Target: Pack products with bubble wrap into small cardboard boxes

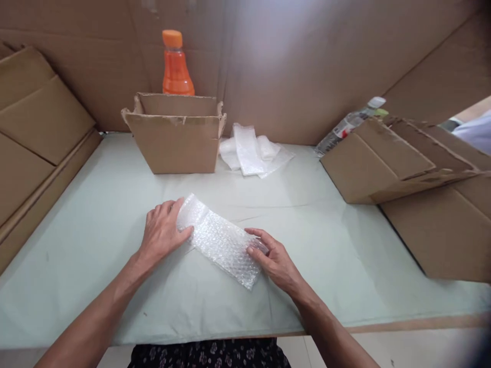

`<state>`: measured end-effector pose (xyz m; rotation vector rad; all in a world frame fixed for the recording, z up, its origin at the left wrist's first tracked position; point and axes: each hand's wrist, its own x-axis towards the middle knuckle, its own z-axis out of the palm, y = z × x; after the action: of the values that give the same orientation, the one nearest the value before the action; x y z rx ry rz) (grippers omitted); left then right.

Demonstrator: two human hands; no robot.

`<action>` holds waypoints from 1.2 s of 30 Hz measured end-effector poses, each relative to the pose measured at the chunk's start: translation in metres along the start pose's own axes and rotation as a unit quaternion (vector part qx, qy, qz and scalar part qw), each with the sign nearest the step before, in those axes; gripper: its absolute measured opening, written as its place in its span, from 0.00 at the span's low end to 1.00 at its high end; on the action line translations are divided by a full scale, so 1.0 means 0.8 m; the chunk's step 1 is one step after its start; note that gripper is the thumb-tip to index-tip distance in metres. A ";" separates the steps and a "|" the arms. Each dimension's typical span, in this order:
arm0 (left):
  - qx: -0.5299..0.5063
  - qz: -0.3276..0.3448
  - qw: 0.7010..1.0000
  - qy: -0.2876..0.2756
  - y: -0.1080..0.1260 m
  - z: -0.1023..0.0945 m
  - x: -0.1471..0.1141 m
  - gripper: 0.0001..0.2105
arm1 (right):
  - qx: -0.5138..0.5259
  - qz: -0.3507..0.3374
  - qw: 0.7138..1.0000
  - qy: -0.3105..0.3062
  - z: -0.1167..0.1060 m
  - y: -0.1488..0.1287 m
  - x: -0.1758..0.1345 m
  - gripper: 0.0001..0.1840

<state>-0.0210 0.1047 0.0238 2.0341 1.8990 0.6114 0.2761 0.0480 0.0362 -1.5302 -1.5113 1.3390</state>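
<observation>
A clear bubble wrap bag (224, 243) lies slantwise on the pale green cloth in front of me, its upper left end a plain smooth flap. At that end my left hand (163, 227) rests with the thumb on the flap and the other fingers behind its edge. My right hand (274, 258) has the lower right end between thumb and fingers, the thumb on top. Whether anything is inside the bag I cannot tell.
An open cardboard box (180, 145) stands at the back, an orange bottle (177, 66) behind it. Beside it lie several bubble wrap bags (249, 151). More cardboard boxes (383, 158) stand at the right, near a clear bottle (347, 125). A large carton (38, 117) borders the left.
</observation>
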 end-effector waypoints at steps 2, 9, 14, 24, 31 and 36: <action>0.026 0.019 0.999 0.014 0.001 0.005 -0.002 0.23 | -0.018 -0.011 1.000 0.018 -0.002 0.009 -0.013 0.31; -0.078 -0.064 0.995 0.004 0.032 -0.010 0.080 0.24 | 0.030 -0.033 0.999 0.020 0.010 0.021 -0.066 0.20; -0.103 0.042 0.975 0.192 0.061 0.004 0.103 0.22 | 0.023 0.060 0.997 -0.033 0.036 0.031 -0.097 0.27; 0.078 0.306 0.942 -0.114 0.060 0.055 0.021 0.27 | -0.063 -0.071 0.978 -0.186 -0.092 -0.008 -0.030 0.23; 0.068 0.276 0.955 -0.089 0.042 0.070 0.033 0.42 | -0.430 -0.164 0.869 0.183 -0.179 -0.046 0.231 0.32; 0.073 0.285 0.953 -0.076 0.038 0.074 0.030 0.46 | -0.265 -0.165 0.916 0.252 -0.201 -0.046 0.351 0.10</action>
<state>0.0356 0.1305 -0.0106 2.6606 1.2924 0.4244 0.3674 0.3599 0.0527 -1.6611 -1.7479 0.3019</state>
